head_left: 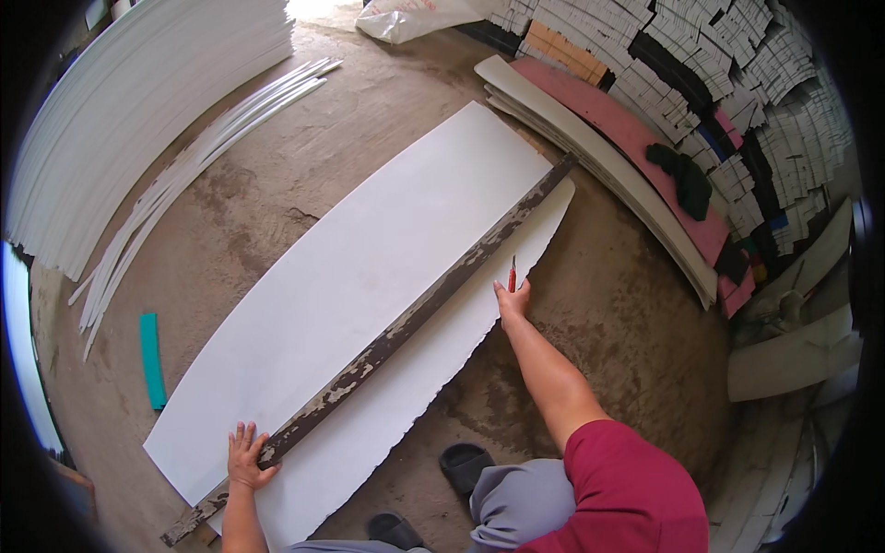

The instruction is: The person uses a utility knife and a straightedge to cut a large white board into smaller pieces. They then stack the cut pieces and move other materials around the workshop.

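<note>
A large white sheet [369, 249] lies on the floor, its near right side ending in a ragged edge. Diagonally across it runs a long straight bar [406, 336] with worn, flaking dark paint. My left hand [247, 458] rests flat near the bar's lower end, fingers spread over the bar and sheet. On the strip of sheet right of the bar is my right hand [513, 302], closed around a red-handled cutter knife [513, 275] whose thin tip points away from me. The knife is apart from the bar.
Stacked white sheets [147, 120] and loose narrow strips [203, 157] lie at the far left. A teal strip [152, 361] is on the floor left of the sheet. Pale boards with a pink sheet [599, 101] and a dark green cloth [680, 180] lie at the right, before piled cut pieces [765, 83].
</note>
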`<state>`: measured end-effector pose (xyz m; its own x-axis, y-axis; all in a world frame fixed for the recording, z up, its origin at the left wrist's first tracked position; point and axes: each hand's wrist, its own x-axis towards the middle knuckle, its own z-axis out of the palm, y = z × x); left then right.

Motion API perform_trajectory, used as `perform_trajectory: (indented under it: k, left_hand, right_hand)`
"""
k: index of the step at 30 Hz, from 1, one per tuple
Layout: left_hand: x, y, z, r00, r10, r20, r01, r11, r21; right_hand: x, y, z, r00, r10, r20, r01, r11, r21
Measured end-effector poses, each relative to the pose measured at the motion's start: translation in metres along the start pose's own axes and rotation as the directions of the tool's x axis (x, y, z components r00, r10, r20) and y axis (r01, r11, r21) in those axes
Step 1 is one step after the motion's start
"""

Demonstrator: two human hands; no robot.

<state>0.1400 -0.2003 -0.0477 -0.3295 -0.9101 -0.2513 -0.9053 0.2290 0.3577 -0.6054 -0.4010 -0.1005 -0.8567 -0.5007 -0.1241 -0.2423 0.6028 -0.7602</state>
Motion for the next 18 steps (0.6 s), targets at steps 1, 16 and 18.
perform_trajectory:
  k: [1, 16, 18]
  left_hand:
    - [-0.003, -0.001, -0.002, 1.000, -0.008, 0.001, 0.008, 1.000, 0.008]
    - [-0.010, -0.002, -0.007, 0.999, -0.031, 0.009, 0.031, 0.999, 0.013]
    - [-0.011, -0.001, -0.007, 0.999, -0.037, 0.010, 0.037, 0.999, 0.007]
  right_hand:
    - [-0.005, -0.004, 0.005, 1.000, -0.010, -0.005, 0.010, 0.998, 0.059]
    - [-0.016, -0.033, 0.014, 0.999, -0.016, 0.051, 0.012, 0.996, 0.086]
    - [-0.016, -0.034, 0.014, 0.998, -0.033, 0.056, 0.029, 0.997, 0.071]
